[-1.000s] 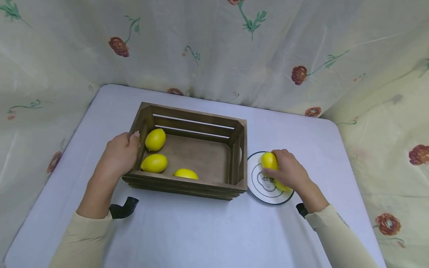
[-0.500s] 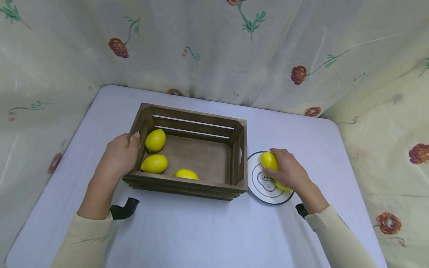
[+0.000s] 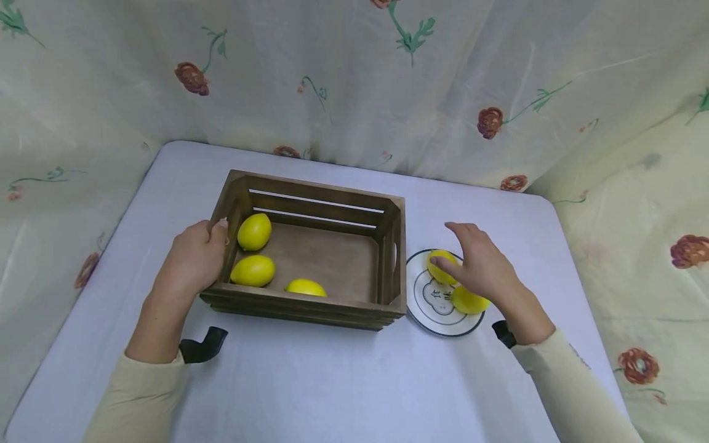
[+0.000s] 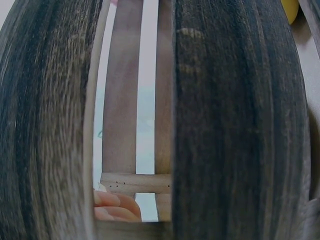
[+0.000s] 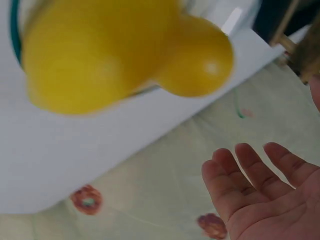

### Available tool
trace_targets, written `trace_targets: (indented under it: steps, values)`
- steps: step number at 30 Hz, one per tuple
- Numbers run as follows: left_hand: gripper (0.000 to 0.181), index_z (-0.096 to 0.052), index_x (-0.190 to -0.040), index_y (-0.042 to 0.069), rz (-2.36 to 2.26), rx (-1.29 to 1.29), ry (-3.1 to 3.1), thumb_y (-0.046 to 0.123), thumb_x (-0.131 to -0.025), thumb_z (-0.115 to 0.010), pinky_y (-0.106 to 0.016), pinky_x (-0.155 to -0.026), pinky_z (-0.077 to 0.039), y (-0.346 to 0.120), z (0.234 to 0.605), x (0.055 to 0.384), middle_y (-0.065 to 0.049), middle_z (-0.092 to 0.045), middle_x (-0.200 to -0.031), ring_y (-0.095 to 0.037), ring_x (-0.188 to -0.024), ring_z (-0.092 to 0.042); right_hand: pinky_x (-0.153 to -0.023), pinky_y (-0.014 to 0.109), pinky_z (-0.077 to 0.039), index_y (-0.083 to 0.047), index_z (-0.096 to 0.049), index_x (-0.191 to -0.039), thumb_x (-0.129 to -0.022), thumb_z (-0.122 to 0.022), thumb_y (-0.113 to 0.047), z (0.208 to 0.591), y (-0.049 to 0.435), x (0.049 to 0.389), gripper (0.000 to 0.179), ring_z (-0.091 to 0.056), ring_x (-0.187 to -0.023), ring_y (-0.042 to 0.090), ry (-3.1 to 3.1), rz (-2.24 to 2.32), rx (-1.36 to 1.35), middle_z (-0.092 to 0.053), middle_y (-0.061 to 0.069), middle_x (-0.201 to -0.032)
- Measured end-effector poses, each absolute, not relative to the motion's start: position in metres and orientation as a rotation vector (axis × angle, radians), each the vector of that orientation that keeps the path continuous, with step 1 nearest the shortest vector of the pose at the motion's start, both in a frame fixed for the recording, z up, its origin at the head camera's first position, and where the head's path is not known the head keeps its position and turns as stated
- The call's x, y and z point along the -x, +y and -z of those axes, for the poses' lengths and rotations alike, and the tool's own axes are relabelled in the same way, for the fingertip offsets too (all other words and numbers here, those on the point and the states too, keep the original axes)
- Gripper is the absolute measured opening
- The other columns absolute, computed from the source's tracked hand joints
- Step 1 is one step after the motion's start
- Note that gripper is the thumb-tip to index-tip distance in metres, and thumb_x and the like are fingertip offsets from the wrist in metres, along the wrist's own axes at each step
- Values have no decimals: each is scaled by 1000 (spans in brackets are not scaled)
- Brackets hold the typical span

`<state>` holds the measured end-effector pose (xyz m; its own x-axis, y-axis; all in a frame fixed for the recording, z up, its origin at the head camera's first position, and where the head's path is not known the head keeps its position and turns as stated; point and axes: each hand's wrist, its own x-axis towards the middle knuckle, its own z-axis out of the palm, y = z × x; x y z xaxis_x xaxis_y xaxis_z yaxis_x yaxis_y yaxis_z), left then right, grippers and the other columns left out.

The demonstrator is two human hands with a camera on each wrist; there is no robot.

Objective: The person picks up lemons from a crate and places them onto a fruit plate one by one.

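Observation:
My left hand (image 3: 195,257) grips the left end of a brown slatted wooden crate (image 3: 310,304); in the left wrist view its fingertips (image 4: 117,207) come through the handle slot. Inside the crate lie three lemons: one toward the back left (image 3: 255,232), another lemon (image 3: 253,271) at the front left, and a third lemon (image 3: 306,287) partly hidden by the front wall. Two more lemons, one farther back (image 3: 441,266) and one nearer (image 3: 468,300), rest on a white plate (image 3: 423,315). Above the plate my right hand (image 3: 487,261) is spread, holding nothing, its fingers apart from the lemons.
The plate stands just beyond the crate's right end, on a table (image 3: 310,381) with a white cover. A floral curtain (image 3: 354,80) hangs behind the table and along its sides. Black wrist mounts (image 3: 204,344) sit beside both forearms.
My right hand has let go of the farther lemon on the plate and lifted away with its fingers spreading. The left hand keeps its grip, and the crate stays in place.

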<state>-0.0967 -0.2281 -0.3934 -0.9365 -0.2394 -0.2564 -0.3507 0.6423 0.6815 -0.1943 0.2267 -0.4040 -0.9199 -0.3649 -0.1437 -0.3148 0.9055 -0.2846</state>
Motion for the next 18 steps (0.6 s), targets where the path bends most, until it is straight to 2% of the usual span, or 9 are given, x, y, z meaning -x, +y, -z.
trace_targets:
  steps: [11, 18]
  values:
    - [62, -58, -117, -10, -1175, 481, 2716, 41, -115, -23, -44, -70, -49, -229, 393, 97, -19, -53, -86, -38, -87, -57, -110, 63, -40, -7, -37, -160, -98, -72, -42, 340, 191, 189, 79, -41, -144, 41, 2930, 411, 724, -39, 19, -161]
    - [61, -59, -115, -9, -1189, 479, 2715, 41, -115, -24, -42, -67, -49, -229, 392, 96, -18, -54, -86, -37, -85, -57, -110, 59, -42, -9, -38, -160, -97, -74, -41, 308, 162, 181, 80, -40, -146, 35, 2925, 377, 924, -41, 15, -161]
